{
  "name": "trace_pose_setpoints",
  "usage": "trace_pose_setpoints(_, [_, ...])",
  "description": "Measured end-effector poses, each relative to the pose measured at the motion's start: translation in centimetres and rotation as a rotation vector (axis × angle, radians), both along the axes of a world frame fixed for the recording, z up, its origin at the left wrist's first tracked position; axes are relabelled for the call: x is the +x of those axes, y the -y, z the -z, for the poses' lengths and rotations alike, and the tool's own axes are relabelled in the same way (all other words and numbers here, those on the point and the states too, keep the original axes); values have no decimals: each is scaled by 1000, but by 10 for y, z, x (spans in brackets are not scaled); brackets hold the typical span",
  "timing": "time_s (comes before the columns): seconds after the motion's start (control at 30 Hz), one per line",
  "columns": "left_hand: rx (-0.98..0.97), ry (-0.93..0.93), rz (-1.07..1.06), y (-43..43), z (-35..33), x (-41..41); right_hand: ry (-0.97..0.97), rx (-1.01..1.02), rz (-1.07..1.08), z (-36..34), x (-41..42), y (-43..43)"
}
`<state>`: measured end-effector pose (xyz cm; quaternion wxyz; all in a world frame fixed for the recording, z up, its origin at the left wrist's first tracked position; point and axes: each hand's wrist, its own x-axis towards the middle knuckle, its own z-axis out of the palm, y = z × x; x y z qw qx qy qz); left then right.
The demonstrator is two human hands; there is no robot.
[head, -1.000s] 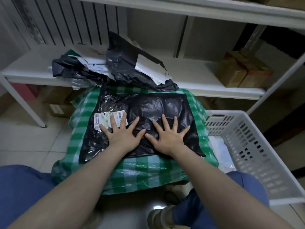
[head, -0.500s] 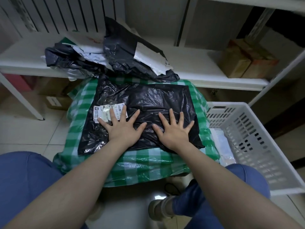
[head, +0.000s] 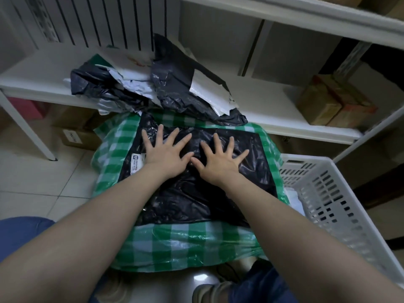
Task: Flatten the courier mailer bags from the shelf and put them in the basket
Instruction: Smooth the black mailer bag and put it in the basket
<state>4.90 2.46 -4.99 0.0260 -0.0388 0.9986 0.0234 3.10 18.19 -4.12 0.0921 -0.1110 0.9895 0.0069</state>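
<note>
Head view: left hand (head: 164, 154) and right hand (head: 220, 162), fingers spread wide, press flat on the black mailer bag (head: 196, 193) lying on the green checked bundle (head: 175, 243), left of the white basket (head: 332, 193); crumpled mailers (head: 170, 90) sit on the shelf (head: 273, 106) behind.

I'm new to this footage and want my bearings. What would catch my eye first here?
The left hand and right hand, fingers spread, press flat on a black mailer bag lying on a green checked bundle in the middle. Behind it, a heap of crumpled bags sits on the white shelf; a white basket stands at the right.
</note>
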Motion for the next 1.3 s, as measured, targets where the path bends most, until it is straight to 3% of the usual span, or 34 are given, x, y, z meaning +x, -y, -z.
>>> trace_pose_setpoints(0.13, [64, 85, -52, 14, 18, -18, 33, 103, 52, 11, -33, -11])
trace_pose_setpoints(0.27, [43, 52, -63, 16, 38, -20, 110, -42, 208, 33, -42, -26])
trace_pose_setpoints(0.53, [32, 12, -69, 17, 48, -22, 12, -86, 207, 45, -39, -26])
trace_pose_setpoints(0.67, [29, 95, -77, 16, 39, -20, 119, -88, 211, 36, -38, -26])
trace_pose_setpoints(0.97, [87, 177, -162, -22, 13, 32, 104, 46, 216, 12, 15, -46])
trace_pose_setpoints(1.3, [103, 184, -181, -25, 28, 52, 157, -91, 314, 34, 40, -62])
